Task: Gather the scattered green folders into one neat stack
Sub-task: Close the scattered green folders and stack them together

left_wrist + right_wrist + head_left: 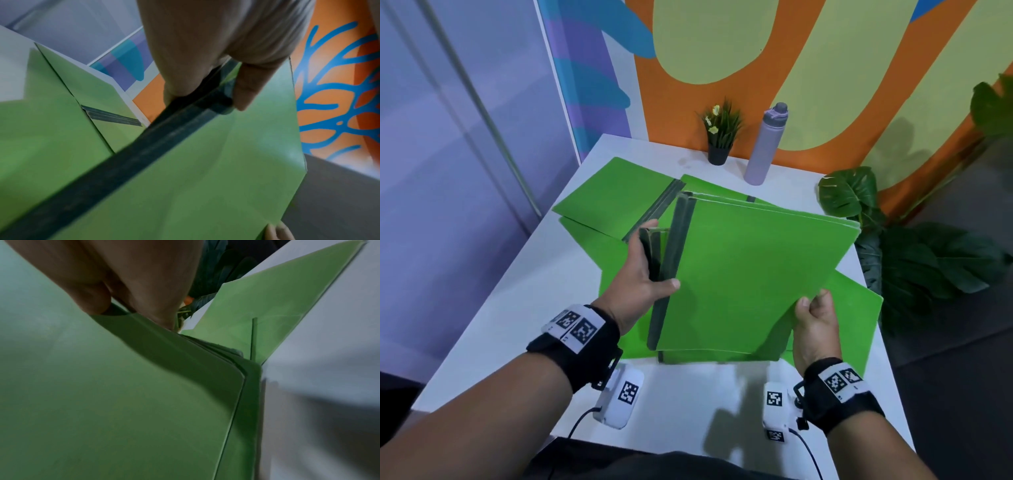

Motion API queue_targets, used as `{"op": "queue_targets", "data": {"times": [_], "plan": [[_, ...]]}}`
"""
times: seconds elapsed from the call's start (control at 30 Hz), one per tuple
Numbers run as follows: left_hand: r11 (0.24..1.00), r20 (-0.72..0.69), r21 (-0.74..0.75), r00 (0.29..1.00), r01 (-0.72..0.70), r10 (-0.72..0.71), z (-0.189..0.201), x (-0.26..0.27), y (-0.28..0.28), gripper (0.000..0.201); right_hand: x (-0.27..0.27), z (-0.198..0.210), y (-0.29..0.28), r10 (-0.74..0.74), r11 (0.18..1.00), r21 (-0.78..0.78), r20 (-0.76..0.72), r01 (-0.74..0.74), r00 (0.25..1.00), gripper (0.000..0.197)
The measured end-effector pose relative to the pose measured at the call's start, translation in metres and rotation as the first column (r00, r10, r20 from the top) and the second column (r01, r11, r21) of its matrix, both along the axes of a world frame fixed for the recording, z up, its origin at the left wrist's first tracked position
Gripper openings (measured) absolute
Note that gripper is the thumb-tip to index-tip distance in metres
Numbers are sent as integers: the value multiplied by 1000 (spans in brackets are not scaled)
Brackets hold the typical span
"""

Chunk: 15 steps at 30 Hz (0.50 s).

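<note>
A bundle of several green folders (750,274) with dark spines is held tilted above the white table (688,387). My left hand (650,263) grips the bundle at its dark spines (164,138), thumb on top. My right hand (815,315) pinches the bundle's near right edge (144,331). More green folders lie flat on the table: one at the far left (616,195), one under it (592,240), one at the right (856,315), and others partly hidden beneath the bundle.
A small potted plant (720,137) and a lilac water bottle (765,144) stand at the table's far edge against the painted wall. Big leafy plants (914,250) crowd the table's right side. Two white devices with cables (619,397) lie near the front edge.
</note>
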<state>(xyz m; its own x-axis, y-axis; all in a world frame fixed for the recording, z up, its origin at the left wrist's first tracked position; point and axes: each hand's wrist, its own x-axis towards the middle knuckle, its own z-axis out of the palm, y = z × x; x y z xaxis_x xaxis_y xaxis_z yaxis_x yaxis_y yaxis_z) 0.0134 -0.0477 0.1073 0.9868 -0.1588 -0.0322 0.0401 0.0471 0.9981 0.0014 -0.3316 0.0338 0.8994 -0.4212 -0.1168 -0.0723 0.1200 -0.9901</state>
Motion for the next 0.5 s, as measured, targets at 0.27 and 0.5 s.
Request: {"op": "queue_targets", "data": {"times": [0.27, 0.5], "plan": [[979, -97, 191, 992, -65, 85, -26, -9, 3, 80, -11, -23, 5, 233, 970, -34, -132, -239, 963, 64], [916, -253, 399, 954, -45, 157, -82, -23, 14, 44, 3, -46, 15, 310, 918, -149, -306, -367, 900, 41]]}}
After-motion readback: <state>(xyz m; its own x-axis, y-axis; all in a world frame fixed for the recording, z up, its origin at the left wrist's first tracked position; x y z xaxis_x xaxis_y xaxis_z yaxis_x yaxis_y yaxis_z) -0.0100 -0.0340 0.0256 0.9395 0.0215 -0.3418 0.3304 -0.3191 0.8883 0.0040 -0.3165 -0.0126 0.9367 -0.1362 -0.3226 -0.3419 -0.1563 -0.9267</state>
